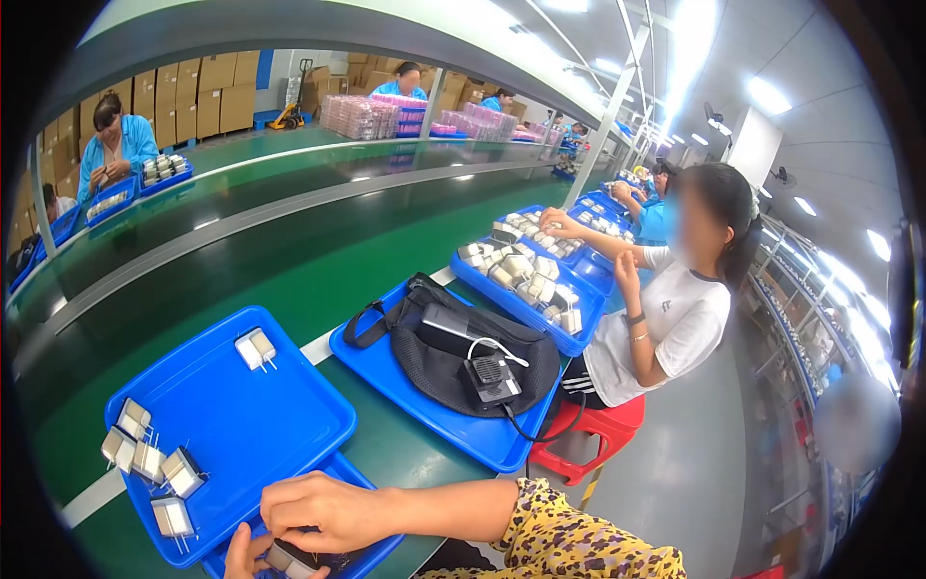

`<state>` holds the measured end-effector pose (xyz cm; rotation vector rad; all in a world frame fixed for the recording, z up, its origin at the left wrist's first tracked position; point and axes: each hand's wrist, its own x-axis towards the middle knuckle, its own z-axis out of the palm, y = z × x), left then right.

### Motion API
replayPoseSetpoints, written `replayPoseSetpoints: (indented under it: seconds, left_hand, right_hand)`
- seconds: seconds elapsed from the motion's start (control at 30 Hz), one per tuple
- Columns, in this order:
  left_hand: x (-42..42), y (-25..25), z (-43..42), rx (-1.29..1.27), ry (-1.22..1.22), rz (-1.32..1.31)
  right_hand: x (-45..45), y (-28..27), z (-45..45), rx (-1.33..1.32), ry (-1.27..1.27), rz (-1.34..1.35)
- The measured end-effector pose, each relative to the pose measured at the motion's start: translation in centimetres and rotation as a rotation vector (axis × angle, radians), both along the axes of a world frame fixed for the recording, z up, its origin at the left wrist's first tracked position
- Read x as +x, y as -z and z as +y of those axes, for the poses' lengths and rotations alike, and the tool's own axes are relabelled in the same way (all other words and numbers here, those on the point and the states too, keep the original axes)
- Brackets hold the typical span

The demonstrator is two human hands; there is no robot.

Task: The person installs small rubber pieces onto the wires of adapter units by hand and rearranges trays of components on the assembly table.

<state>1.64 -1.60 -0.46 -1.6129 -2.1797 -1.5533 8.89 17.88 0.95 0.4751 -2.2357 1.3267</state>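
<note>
At the bottom, my right hand [323, 511] has its fingertips pinched together, and what they grip is hidden. My left hand [247, 554], partly cut off by the lower edge, has its fingers curled against a small off-white block [289, 561] with a dark side. Both hands are close together over the near blue tray [355, 471]. Just beyond lies a larger blue tray [246, 386]. Several similar blocks with thin metal pins [181, 472] sit at its left side, and one more block [256, 348] is near its far edge.
To the right, a blue tray [362, 349] carries a black bag [405, 362] and a cabled device [492, 378]. Farther along, a tray [579, 340] is heaped with blocks beside a seated co-worker [675, 309] on a red stool [603, 434]. A green conveyor [231, 289] runs behind.
</note>
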Motion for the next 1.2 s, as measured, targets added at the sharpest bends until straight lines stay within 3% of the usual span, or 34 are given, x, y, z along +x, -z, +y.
replayPoseSetpoints:
  seconds: [0.03, 0.1, 0.23, 0.5, 0.6, 0.67, 0.7, 0.77, 0.8, 0.9, 0.93, 0.97, 1.03, 1.1, 1.17, 1.2]
  left_hand:
    - [0.0, -0.1, 0.0, 0.003, 0.003, 0.001]
    - [0.2, -0.4, -0.2, 0.036, 0.003, -0.257]
    - [0.1, -0.9, -0.4, 0.030, -0.040, -0.356]
    - [0.0, -0.6, -0.4, -0.002, -0.052, -0.351]
    - [-0.5, -0.5, -0.3, 0.022, -0.089, -0.271]
    - [-1.0, -0.5, -0.2, 0.087, -0.157, -0.208]
    - [-1.1, -0.7, -0.2, 0.087, -0.157, -0.205]
    - [-1.3, -1.1, -0.2, 0.036, -0.275, -0.083]
    - [-1.4, -1.6, -0.1, 0.011, -0.271, 0.097]
    - [-0.9, -2.7, 0.2, -0.003, -0.219, 0.270]
    - [-0.8, -2.7, 0.2, 0.014, -0.150, 0.094]
    - [-0.9, -2.3, 0.0, 0.016, -0.149, 0.094]
    - [-1.3, -2.0, -0.1, 0.091, 0.074, -0.511]
    - [-1.5, -2.2, -0.6, 0.091, 0.155, -0.539]
    - [-1.8, -2.0, -1.2, 0.049, 0.303, -0.829]
    - [-2.2, -2.0, -1.2, 0.023, 0.335, -0.855]
  right_hand:
    - [-0.1, -0.1, 0.1, -0.027, -0.025, 0.039]
    - [-0.2, -0.4, 0.3, -0.051, -0.048, 0.079]
    - [-0.2, -0.5, 0.8, 0.016, -0.134, 0.156]
    - [-0.2, 0.0, 1.0, 0.088, -0.197, 0.135]
    - [-0.4, -0.3, 0.9, 0.085, -0.210, 0.157]
    - [0.2, -1.5, 0.0, -0.207, -0.158, -0.033]
    - [0.3, -1.8, -0.4, -0.208, -0.159, -0.031]
    - [0.7, -1.6, -1.1, -0.270, -0.178, -0.412]
    - [0.2, -0.7, -1.8, -0.166, -0.116, -0.249]
    - [0.0, 0.5, -1.3, -0.178, -0.133, -0.220]
    - [0.0, 0.1, -1.0, -0.181, -0.106, -0.237]
    - [-0.1, 0.1, -0.8, -0.180, -0.105, -0.237]
    - [-0.4, 0.0, -0.4, -0.381, -0.102, -0.244]
    - [-0.2, -0.4, -0.5, -0.431, -0.126, -0.298]
    - [-0.2, -0.1, -0.8, -0.520, -0.147, -0.356]
    - [-0.2, -0.1, -0.7, -0.520, -0.147, -0.357]
